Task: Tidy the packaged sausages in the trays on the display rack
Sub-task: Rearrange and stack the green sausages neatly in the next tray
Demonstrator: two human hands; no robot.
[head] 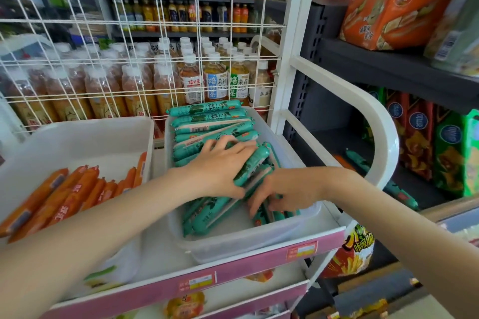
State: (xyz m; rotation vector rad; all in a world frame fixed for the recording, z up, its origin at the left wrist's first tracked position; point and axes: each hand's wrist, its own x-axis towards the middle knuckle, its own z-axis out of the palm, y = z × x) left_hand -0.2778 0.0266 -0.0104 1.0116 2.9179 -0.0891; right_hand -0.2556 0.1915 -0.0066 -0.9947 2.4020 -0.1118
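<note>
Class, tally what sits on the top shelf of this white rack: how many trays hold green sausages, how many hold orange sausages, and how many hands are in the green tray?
Trays of green sausages: 1
Trays of orange sausages: 1
Hands in the green tray: 2, the left hand and the right hand
Total: 2 trays, 2 hands

View: my single head camera | faces forward and down | close over the display rack trays.
</note>
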